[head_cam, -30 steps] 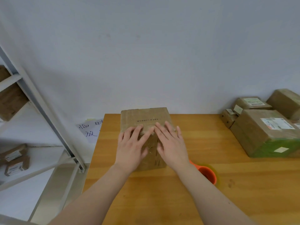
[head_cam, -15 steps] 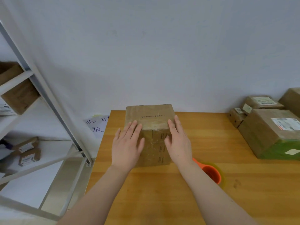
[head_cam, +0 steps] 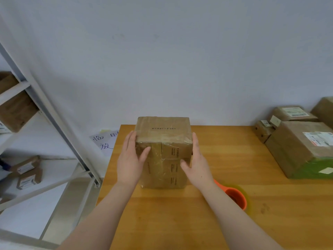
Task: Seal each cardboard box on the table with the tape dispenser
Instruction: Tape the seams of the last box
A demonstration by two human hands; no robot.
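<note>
A brown cardboard box (head_cam: 163, 141) with clear tape across its top and front stands on the wooden table (head_cam: 180, 213) near its back left. My left hand (head_cam: 131, 157) lies flat against the box's left side, thumb on the front face. My right hand (head_cam: 196, 163) presses the right side with straight fingers, thumb touching the front. The orange tape dispenser (head_cam: 234, 195) lies on the table behind my right forearm, partly hidden by it.
Several taped parcels (head_cam: 297, 147) are stacked at the table's right back, one with green wrap. A metal shelf rack (head_cam: 45, 123) with small boxes stands left of the table. A paper sign (head_cam: 106, 141) hangs by the table's left back corner. A wall rises behind.
My hands slid from the box's top outward and down to its left and right sides. The view shifted slightly, bringing the box closer.
</note>
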